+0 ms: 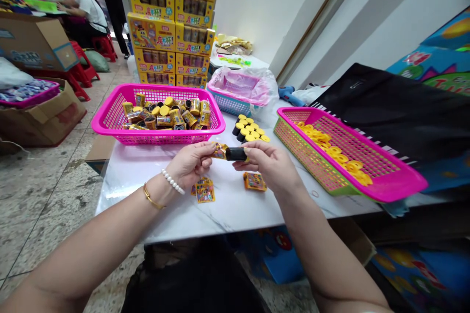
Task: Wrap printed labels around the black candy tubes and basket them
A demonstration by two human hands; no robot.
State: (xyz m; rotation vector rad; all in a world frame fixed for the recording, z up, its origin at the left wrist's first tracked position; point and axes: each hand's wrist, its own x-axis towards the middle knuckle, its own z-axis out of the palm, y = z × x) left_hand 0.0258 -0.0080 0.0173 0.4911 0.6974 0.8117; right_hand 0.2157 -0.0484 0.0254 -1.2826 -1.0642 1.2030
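Observation:
My right hand [270, 162] grips a small black canister [236, 153] held sideways above the white table [227, 208]. My left hand [191, 162] pinches a yellow-orange printed label [219, 150] against the canister's left end. Both hands hover just in front of the pink basket [110, 124] filled with labelled canisters [169, 115]. Loose labels lie under my hands: a pair [203, 190] on the left, one [254, 181] on the right. A cluster of black canisters with yellow caps [249, 129] stands behind my right hand.
A pink and green basket [389, 186] with yellow caps [340, 154] sits tilted at the right. A blue basket with a pink bag [240, 90] is behind. Stacked yellow boxes [171, 19] rise at the back. A seated person [86, 10] works far left by cardboard boxes [40, 117].

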